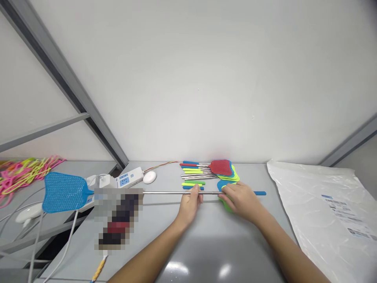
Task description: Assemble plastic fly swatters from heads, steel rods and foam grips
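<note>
A long fly swatter (64, 192) lies sideways across the view, its blue mesh head at the left and the end of its blue handle at the right. My left hand (190, 204) is closed around the middle of its thin metal rod. Farther right, my right hand (240, 199) grips the rod near the handle. Behind my hands lies a row of fly swatters with a red head (220, 167) on top and blue and yellow-green ones under it. Loose green handles (194, 182) lie just beyond my left hand. Blue and green swatter heads (226, 204) are partly hidden by my right hand.
A white plastic bag (321, 196) with a label covers the right side of the grey table (206, 243). At the left are a power strip (129, 177), a white mouse-like object (149, 177), cables and a pink and yellow pile (32, 173). A blurred-out patch hides something.
</note>
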`<state>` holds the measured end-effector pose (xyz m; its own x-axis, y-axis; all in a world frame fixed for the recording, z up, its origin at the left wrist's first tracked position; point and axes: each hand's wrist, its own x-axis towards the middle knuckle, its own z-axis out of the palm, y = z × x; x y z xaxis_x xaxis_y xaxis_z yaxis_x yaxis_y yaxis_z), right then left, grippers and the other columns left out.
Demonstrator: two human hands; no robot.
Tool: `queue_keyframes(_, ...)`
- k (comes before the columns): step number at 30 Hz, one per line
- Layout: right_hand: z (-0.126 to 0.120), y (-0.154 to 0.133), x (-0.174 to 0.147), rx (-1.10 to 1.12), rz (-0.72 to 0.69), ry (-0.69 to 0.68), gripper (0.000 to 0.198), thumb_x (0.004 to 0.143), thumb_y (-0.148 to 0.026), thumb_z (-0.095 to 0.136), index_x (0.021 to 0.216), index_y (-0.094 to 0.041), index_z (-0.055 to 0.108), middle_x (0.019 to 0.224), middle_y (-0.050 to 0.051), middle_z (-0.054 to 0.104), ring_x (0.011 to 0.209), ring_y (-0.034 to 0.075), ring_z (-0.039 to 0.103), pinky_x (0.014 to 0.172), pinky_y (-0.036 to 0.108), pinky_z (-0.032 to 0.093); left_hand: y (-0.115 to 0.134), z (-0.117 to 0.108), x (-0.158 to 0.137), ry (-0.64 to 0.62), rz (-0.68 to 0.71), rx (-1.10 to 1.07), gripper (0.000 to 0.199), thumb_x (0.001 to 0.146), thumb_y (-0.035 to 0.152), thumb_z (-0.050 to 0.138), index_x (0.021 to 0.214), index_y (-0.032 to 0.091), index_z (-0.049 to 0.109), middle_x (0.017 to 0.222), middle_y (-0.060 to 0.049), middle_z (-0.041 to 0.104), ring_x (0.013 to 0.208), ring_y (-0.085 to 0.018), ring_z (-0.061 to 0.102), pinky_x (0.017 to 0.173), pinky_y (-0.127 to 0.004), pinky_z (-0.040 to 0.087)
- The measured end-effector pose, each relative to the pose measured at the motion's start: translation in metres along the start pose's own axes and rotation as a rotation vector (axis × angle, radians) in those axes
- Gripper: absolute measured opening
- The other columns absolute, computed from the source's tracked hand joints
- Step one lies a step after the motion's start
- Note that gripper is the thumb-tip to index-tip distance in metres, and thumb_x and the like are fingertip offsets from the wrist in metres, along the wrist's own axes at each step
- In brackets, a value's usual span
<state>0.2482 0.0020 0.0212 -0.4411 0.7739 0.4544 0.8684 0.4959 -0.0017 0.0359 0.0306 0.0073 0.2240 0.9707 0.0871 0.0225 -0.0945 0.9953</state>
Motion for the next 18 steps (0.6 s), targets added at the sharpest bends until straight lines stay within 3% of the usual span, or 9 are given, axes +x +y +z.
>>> queue_keyframes(5,0.001,-0.013,0.005,-0.018,-0.057,-0.011,0.030,0.098,-0.034,0.037,0.081,-0.019,0.057,0.070,0.000,0.059,0.062,0.012,0.050,0.061,0.028,0.024,0.001,0.006,-0.005,-0.109,0.022,0.046,0.051,0.091,0.051,0.038,0.054,0.018,0.048,0.050,0.003,0.037,0.051,-0.011,0.035,0.053,-0.025,0.028)
queue_keyframes(12,0.004,-0.006,0.001,-0.061,0.001,-0.024,0.036,0.098,-0.038,0.036,0.071,-0.020,0.051,0.059,-0.003,0.054,0.052,0.011,0.043,0.055,0.028,0.018,0.008,-0.010,-0.003,0.032,0.080,0.126,0.050,0.093,0.048,0.033,0.052,0.020,0.035,0.051,0.002,0.035,0.052,-0.012,0.034,0.054,-0.026,0.028)
queue_keyframes(18,0.001,0.005,-0.007,-0.082,0.022,0.009,0.036,0.098,-0.038,0.037,0.071,-0.020,0.052,0.063,-0.002,0.056,0.056,0.011,0.044,0.058,0.027,0.022,0.011,-0.022,0.001,0.006,0.134,0.134,0.048,0.093,0.045,0.037,0.052,0.020,0.039,0.053,0.001,0.039,0.055,-0.013,0.038,0.057,-0.026,0.030)
